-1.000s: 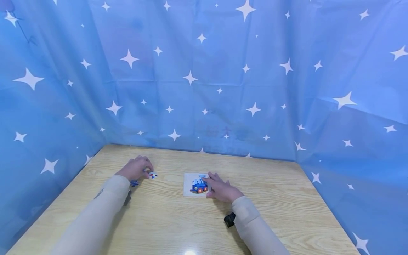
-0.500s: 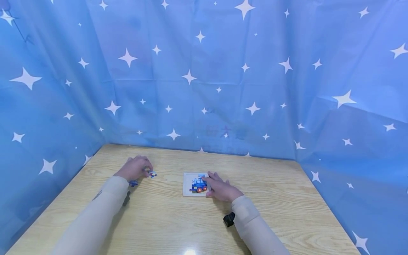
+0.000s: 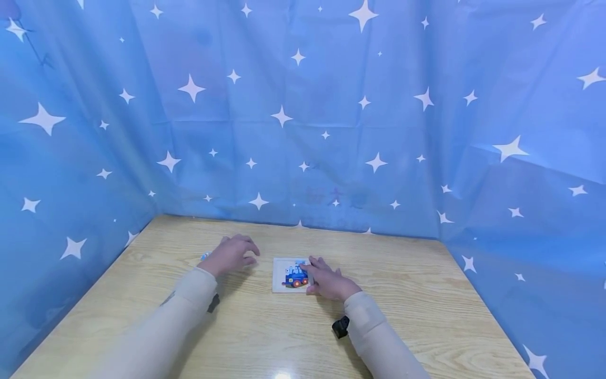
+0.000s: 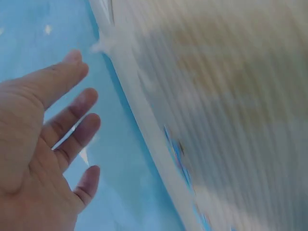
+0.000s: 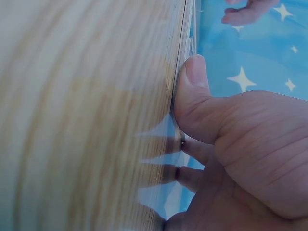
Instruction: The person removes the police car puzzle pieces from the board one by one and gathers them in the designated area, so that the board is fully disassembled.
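My left hand (image 3: 230,255) is over the table left of the puzzle board, fingers spread and loosely bent. In the left wrist view the left hand (image 4: 48,130) has nothing between thumb and fingers. A light blue puzzle piece (image 3: 205,256) shows behind it; blurred puzzle pieces (image 4: 178,159) lie on the table in the left wrist view. My right hand (image 3: 329,278) holds the right side of the white-framed puzzle board (image 3: 278,276), which carries a blue train picture (image 3: 294,277). Its thumb (image 5: 196,79) is at the near edge, one finger over the picture.
The light wooden table (image 3: 265,331) reaches back to a blue curtain (image 3: 326,152) with white stars, which also stands at both sides. A black wrist device (image 3: 341,327) sits under the right wrist, another (image 3: 214,303) under the left.
My left hand has moved right from the loose puzzle pieces toward the board, and its fingers have spread. My right hand and the board have stayed in place.
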{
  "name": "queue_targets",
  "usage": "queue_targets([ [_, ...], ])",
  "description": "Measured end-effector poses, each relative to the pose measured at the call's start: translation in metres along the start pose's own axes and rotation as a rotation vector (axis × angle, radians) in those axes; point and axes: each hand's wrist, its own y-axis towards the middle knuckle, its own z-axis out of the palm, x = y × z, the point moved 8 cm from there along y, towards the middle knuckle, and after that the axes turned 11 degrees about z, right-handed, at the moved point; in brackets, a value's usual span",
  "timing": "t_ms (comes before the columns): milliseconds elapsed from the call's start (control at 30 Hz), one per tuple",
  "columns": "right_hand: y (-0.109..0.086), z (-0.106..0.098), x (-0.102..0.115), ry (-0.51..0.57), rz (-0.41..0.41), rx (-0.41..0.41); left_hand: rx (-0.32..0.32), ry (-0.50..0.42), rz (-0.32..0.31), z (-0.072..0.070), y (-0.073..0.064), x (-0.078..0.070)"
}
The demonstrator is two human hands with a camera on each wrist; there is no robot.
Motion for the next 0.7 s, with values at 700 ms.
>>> queue_targets([
  [700,0.005,0.002,-0.002,-0.026,0.005,0.0,0.081,-0.047,-0.145,0.049,0.034,-0.063],
])
